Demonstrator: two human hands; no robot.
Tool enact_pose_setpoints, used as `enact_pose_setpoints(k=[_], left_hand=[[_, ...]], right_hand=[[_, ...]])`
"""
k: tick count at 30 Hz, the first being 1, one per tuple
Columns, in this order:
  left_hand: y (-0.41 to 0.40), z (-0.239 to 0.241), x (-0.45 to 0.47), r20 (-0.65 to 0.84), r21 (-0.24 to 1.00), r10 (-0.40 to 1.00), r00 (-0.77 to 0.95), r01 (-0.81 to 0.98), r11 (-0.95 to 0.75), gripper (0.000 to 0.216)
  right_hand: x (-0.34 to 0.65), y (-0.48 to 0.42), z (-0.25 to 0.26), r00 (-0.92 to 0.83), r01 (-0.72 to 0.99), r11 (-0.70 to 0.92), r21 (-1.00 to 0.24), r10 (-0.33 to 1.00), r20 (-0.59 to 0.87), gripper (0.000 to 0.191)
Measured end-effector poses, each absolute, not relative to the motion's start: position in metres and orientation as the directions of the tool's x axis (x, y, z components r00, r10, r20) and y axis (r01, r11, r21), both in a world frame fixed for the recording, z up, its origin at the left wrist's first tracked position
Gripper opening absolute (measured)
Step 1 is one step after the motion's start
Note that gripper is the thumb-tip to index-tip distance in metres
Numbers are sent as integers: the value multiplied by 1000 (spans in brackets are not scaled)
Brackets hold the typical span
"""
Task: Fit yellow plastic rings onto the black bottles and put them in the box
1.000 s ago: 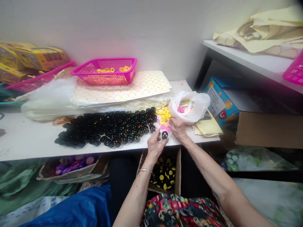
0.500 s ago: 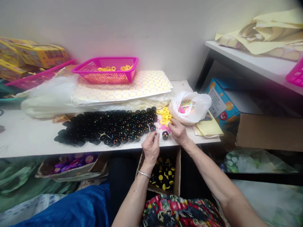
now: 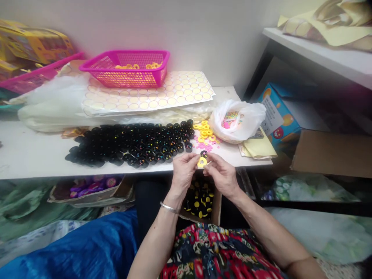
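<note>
My left hand (image 3: pixel 185 170) and my right hand (image 3: pixel 223 176) meet at the table's front edge. Between their fingertips is a yellow ring (image 3: pixel 200 164), pinched from both sides, with something pale in its middle. Just behind it stands a single small black cup (image 3: pixel 204 154) with a pink piece inside. To the left, many black cups (image 3: pixel 151 155) stand packed together, several with coloured bits in them. More yellow rings (image 3: pixel 205 131) lie in a loose pile beyond my hands, next to scattered tiny pink pieces (image 3: pixel 203 146).
A white plastic bag (image 3: pixel 250 124) of colourful beads sits right of the rings. A pink basket (image 3: pixel 157 77) rests on sticker sheets (image 3: pixel 186 99) at the back. Below the table edge is a carton (image 3: pixel 216 209) of black-and-yellow pieces. A blue box (image 3: pixel 279 112) stands at right.
My right hand has brought a yellow ring from the pile towards the table edge. My left hand has come over to meet it and pinches the ring too. The view has tilted down slightly.
</note>
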State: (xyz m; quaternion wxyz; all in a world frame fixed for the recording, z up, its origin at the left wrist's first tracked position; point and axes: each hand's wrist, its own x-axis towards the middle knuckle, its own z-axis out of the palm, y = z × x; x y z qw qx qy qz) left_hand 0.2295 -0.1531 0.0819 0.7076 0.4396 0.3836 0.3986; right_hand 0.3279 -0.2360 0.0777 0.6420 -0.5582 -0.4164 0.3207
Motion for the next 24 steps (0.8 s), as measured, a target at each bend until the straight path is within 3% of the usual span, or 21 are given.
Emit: enact_pose_setpoints(k=[3,6,11,18,24], left_hand=[[-157,79,233,-235,928,885,402,-178,328,24],[-153,75,240,-200,944,901,385,-170,282,25],[-136,60,250,-131,980,963,235,-115,161,29],[-133,44,254,-156,982,950,269,-58,178,28],[-137,50,266,-143,971,957,253,-149,185,26]], right_hand=[[333,-239,79,344,346,193,-918,884,316,27],[342,-233,78,308,465,171,-869,889,340,22],[361,-209,61,422,430,117,-895,850,314,22],[367,-194,42,415,367,91,-926,875,250,21],[364,-193,41,427,294,72,-953,882,198,17]])
